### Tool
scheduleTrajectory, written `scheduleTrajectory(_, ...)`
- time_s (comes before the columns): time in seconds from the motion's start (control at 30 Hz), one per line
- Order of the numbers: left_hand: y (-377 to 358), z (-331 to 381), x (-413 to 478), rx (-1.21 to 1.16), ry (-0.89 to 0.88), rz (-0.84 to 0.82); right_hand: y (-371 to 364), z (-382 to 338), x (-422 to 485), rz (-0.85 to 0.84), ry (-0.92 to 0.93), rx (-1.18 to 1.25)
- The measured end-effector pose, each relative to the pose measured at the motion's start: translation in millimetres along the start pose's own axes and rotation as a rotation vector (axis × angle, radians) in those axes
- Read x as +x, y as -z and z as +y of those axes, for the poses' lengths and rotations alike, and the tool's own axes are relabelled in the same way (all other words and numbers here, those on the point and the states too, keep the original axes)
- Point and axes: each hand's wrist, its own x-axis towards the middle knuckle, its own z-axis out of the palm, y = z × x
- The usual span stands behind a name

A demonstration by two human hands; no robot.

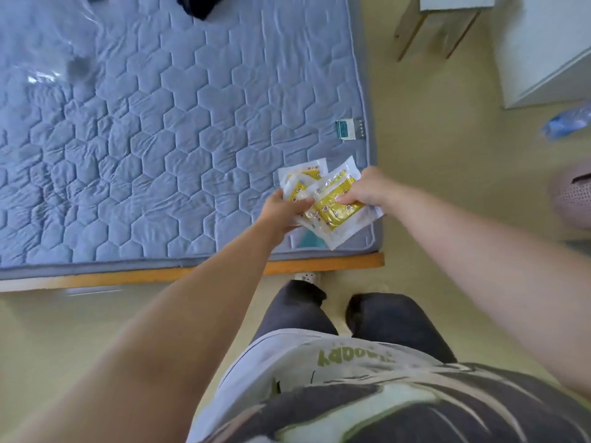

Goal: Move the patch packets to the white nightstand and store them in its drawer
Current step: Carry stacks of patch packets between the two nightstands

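- The packets [335, 215] are a loose fan of yellow-and-clear sachets, sitting right over the near right corner of the mattress [160, 139]. I can't tell if the lowest ones are resting on it or already lifted off.
- My left hand [283, 211] grips the left side of the fan, thumb on top and fingers curled under. I read that as the anchor that stops the slippery film from sliding apart.
- My right hand [367, 190] pinches the right side, thumb pressed on the top yellow packet. Holding from both sides squares the pile into one stack, so I'd say I'm at the gathering step and the carrying hasn't begun.
- The corners are splayed out, so one packet could slip free if I lift before tightening up.
- The frame [224, 273] shows as an orange strip under the mattress edge, and I'm standing just in front of it.
- A white unit [543, 59] sits well apart at the far right. It's probably the nightstand, but no drawer shows from here.
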Motion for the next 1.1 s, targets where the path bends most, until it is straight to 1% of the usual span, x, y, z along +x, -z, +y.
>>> scheduleTrajectory(0.17, -56.9, 47.5, 42.2, -0.155, 0.004, 0.044, 75.3, -22.1, 55.2, -0.058, 0.037, -0.045)
scheduleTrajectory(0.33, -161.5, 98.5, 99.6, -0.235, 0.011, 0.105, 195.5, -22.1, 129.6, -0.121, 0.063, -0.06)
scheduleTrajectory(0.4, -212.1, 122.1, 124.3, -0.273, -0.001, 0.168, 254.2, -22.4, 153.4, -0.15, 0.066, -0.014)
scheduleTrajectory(0.5, -290.4, 162.5, 155.7, -0.359, 0.037, 0.235, 347.4, -15.6, 183.9, -0.201, 0.058, 0.107)
scheduleTrajectory(0.57, -333.3, 191.6, 173.1, -0.362, 0.047, 0.244, 399.7, -10.8, 199.9, -0.201, 0.065, 0.15)
scheduleTrajectory(0.67, -379.0, 235.3, 196.2, -0.32, 0.022, 0.248, 457.7, -11.8, 222.8, -0.195, 0.076, 0.206)
scheduleTrajectory(0.77, -405.9, 273.1, 214.2, -0.306, -0.012, 0.262, 495.4, -20.9, 240.0, -0.21, 0.101, 0.267)
scheduleTrajectory(0.87, -415.9, 305.2, 227.0, -0.296, -0.046, 0.258, 519.9, -42.2, 250.5, -0.243, 0.141, 0.295)
scheduleTrajectory(1.0, -408.5, 348.3, 239.9, -0.31, -0.075, 0.264, 545.4, -86.3, 265.0, -0.216, 0.179, 0.241)
scheduleTrajectory(1.1, -394.1, 390.8, 256.9, -0.295, -0.091, 0.271, 561.0, -135.0, 284.1, -0.193, 0.207, 0.185)
